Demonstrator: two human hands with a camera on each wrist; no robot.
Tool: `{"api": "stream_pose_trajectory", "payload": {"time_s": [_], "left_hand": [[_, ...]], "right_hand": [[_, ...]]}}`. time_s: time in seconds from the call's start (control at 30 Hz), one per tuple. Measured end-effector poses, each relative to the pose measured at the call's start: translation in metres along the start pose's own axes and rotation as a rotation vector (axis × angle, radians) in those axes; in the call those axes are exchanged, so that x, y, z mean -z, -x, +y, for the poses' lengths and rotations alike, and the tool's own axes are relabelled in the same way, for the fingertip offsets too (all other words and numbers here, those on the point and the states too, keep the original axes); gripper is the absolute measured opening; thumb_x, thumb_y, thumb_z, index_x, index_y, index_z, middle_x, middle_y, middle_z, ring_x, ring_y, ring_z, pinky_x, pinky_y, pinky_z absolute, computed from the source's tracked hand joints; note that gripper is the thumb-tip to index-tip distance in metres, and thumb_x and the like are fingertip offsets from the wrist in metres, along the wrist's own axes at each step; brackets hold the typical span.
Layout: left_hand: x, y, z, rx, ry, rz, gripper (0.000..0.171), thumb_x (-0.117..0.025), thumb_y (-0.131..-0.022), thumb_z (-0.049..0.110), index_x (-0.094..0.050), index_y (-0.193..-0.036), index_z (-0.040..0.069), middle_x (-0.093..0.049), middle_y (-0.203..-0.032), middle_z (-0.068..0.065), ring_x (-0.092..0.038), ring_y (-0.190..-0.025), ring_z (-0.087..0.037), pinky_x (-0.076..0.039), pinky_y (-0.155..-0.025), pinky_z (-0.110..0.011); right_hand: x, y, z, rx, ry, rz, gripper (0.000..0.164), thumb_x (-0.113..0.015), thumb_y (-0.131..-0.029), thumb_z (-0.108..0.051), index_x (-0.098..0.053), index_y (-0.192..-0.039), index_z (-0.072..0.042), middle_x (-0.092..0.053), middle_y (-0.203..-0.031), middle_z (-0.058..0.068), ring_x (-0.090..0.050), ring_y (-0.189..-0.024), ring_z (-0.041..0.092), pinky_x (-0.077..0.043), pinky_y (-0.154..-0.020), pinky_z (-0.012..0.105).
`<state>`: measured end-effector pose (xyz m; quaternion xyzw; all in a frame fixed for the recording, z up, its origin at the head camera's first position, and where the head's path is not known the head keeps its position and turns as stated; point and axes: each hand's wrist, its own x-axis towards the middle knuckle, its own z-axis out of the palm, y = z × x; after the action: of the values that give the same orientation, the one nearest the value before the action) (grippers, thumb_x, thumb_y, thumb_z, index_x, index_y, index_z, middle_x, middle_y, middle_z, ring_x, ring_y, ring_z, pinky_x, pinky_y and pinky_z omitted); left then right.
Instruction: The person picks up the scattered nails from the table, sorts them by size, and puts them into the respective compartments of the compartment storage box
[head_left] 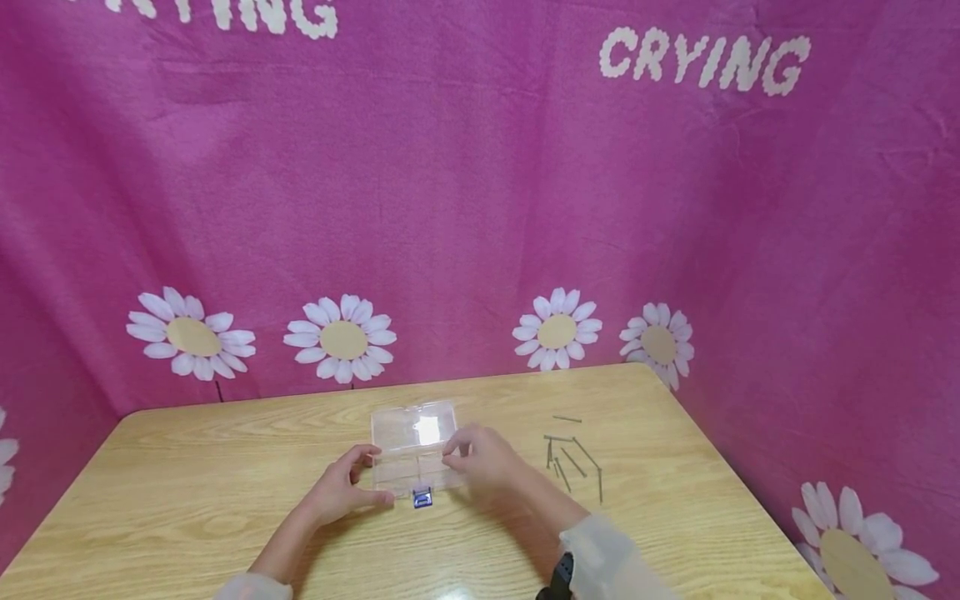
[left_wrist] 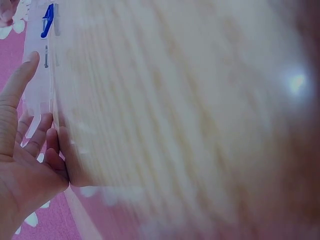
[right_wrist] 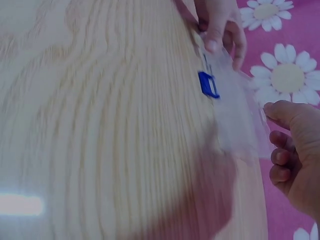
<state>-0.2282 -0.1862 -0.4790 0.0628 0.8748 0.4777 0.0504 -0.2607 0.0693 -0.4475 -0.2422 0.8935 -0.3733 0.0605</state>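
Note:
A clear plastic divided box (head_left: 396, 477) lies on the table with its clear lid (head_left: 393, 427) raised at the back and a blue latch (head_left: 422, 497) at its front. My left hand (head_left: 341, 487) grips the box's left end, thumb at the front corner and fingers at the back. Over the right part of the box is my right hand (head_left: 483, 461), slightly blurred, its thumb and forefinger drawn together; whether anything is between them cannot be made out. A thin dark piece (left_wrist: 46, 56) shows inside the box near the latch.
Several thin metal nails or screws (head_left: 573, 461) lie loose on the wooden table (head_left: 187, 483) to the right of the box, one (head_left: 567, 418) farther back. A pink curtain (head_left: 450, 208) with daisies hangs behind the table and along its sides.

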Motion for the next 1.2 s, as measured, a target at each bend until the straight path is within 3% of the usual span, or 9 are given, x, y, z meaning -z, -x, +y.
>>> {"api": "stream_pose_trajectory", "payload": {"time_s": [0.47,0.67,0.93,1.2], "left_hand": [[0.000,-0.001,0.000,0.004,0.004,-0.001,0.071,-0.086,-0.063,0.021,-0.051,-0.123,0.008,-0.054,-0.110,-0.010,-0.040,-0.083,-0.019,-0.032,-0.069,-0.027],[0.000,0.000,0.001,0.005,-0.002,0.009,0.071,-0.087,-0.063,0.022,-0.051,-0.123,0.008,-0.054,-0.110,-0.010,-0.040,-0.083,-0.019,-0.033,-0.069,-0.027],[0.000,-0.001,0.000,0.001,0.004,0.003,0.071,-0.087,-0.063,0.021,-0.051,-0.123,0.008,-0.054,-0.110,-0.012,-0.041,-0.082,-0.019,-0.034,-0.068,-0.027],[0.000,0.001,0.001,0.001,0.005,0.002,0.072,-0.086,-0.063,0.021,-0.051,-0.124,0.008,-0.055,-0.112,-0.012,-0.041,-0.084,-0.019,-0.034,-0.070,-0.028]], "right_hand": [[0.039,0.019,0.038,-0.115,0.006,0.075,0.008,-0.063,-0.088,-0.020,-0.065,-0.093,-0.015,-0.057,-0.086,0.000,-0.050,-0.080,0.015,-0.043,-0.071,0.030],[0.055,0.029,0.057,-0.082,0.041,0.151,0.006,-0.067,-0.084,-0.016,-0.069,-0.088,-0.011,-0.060,-0.082,0.000,-0.050,-0.076,0.012,-0.042,-0.070,0.029],[0.067,0.047,0.086,-0.140,-0.036,0.113,0.013,-0.067,-0.084,-0.016,-0.067,-0.092,-0.006,-0.058,-0.086,0.005,-0.049,-0.074,0.014,-0.042,-0.068,0.029],[0.075,0.062,0.105,-0.189,0.008,0.121,0.011,-0.068,-0.084,-0.017,-0.069,-0.089,-0.008,-0.065,-0.096,0.006,-0.055,-0.087,0.018,-0.045,-0.078,0.038]]}}
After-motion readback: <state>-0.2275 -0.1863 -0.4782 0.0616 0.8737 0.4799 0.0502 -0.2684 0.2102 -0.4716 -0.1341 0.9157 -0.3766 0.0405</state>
